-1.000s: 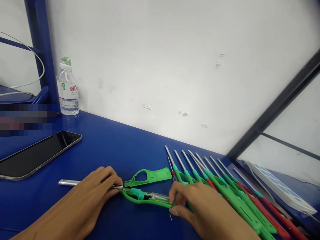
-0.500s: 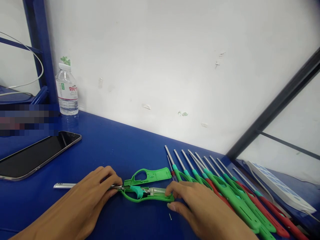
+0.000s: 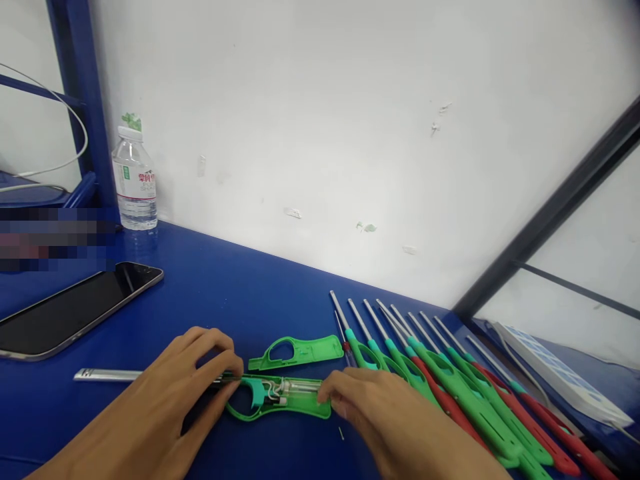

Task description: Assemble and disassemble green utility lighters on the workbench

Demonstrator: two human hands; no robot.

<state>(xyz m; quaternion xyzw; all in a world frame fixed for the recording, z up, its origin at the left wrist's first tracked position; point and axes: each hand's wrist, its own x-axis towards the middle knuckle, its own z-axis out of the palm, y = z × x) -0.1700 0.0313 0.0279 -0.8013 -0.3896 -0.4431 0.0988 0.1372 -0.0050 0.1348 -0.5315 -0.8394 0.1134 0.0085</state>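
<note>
An opened green gas lighter [image 3: 303, 405] lies on the blue table with its inside facing up. A teal trigger [image 3: 257, 392], white wires and a clear tank show in its half shell. My left hand [image 3: 200, 373] is closed round its front end, where the metal tube [image 3: 107, 376] runs out to the left. At the rear end, my right hand [image 3: 365, 400] pinches the shell between thumb and fingers. Just behind lies the loose other half of the green shell [image 3: 320, 349], untouched. A small thin piece [image 3: 341, 433] rests near my right hand.
Several green and red lighters [image 3: 480, 413] lie in a row at the right, beside a slim screwdriver [image 3: 347, 350]. A phone [image 3: 75, 310] and a water bottle [image 3: 135, 180] are on the left. A white power strip [image 3: 565, 373] sits far right, below the wall.
The opened lighter has shifted left and turned flatter, showing more of its inside. Its tube sticks out further left. My right hand has followed slightly left; the loose half shell has stayed.
</note>
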